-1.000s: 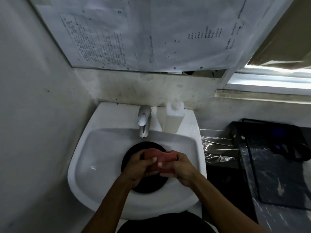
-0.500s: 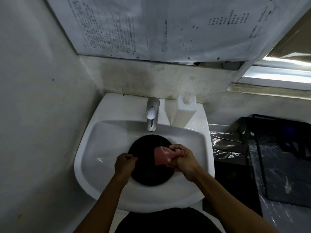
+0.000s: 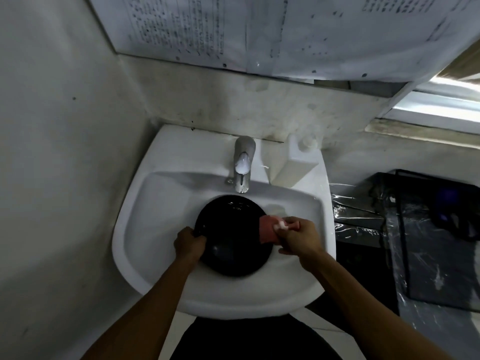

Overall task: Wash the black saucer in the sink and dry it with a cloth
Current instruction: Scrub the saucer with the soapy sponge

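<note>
Here, the plain wall [image 3: 57, 152] fills the left of the frame and runs close along the left rim of the white sink [image 3: 161, 276], leaving little room on that side. The basin floor shows bare left of and above the black saucer [image 3: 231, 229], which lies at frame centre in the bowl, face up, round with no long axis, its upper edge just below the tap [image 3: 242, 165]. Left hand [image 3: 189, 241]: forearm enters from lower left, fingers clamped on the saucer's left rim. Right hand [image 3: 298, 237]: forearm enters from lower right, fingers closed on a pink sponge [image 3: 268, 229] with foam, at the saucer's right rim. A white bottle [image 3: 294, 165] stands on the sink's upper right ledge. Dark clutter crowds the right of the frame.
</note>
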`<state>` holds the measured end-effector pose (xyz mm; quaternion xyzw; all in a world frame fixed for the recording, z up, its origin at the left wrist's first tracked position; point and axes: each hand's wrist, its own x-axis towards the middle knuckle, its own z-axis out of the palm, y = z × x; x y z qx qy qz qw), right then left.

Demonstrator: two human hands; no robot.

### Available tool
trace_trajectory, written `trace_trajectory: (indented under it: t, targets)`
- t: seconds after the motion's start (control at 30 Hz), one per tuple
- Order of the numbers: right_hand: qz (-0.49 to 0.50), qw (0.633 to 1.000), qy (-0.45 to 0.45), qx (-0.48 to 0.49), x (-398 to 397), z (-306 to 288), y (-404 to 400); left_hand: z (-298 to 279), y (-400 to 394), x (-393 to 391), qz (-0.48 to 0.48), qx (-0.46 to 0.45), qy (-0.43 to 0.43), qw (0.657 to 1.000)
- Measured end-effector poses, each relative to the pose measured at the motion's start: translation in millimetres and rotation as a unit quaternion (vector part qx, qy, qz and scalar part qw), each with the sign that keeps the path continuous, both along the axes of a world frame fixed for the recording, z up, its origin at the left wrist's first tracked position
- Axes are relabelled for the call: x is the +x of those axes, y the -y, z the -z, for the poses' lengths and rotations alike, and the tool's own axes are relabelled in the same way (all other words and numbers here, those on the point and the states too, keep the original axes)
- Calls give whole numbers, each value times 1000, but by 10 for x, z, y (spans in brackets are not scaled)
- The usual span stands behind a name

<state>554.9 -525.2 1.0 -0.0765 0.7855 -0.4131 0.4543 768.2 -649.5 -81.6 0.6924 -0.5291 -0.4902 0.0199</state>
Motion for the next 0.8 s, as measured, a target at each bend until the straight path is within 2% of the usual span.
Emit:
trace_trajectory:
  t: [0.13,0.3,0.43,0.57,0.63,0.7,0.8]
  targets:
    - [-37,999,-17,24,10,2,23,-201,57,138,-15,-80,-72,994]
    - [-39,998,-44,30,115,-21,133,-515,-9,271,-31,-246,-63,967]
    - [-60,996,-61,34,162,-25,219,-668,-38,345,39,-396,-40,917]
    - [-110,992,-61,28,179,-55,236,-738,-50,398,85,-497,-32,863]
    - [-133,989,-62,20,186,-95,235,-754,-60,409,92,-520,-32,848]
    - [-158,984,-78,12,185,-141,210,-770,-75,419,93,-519,-42,849]
    - [-174,977,-121,1,190,-170,159,-788,-91,393,39,-440,-70,894]
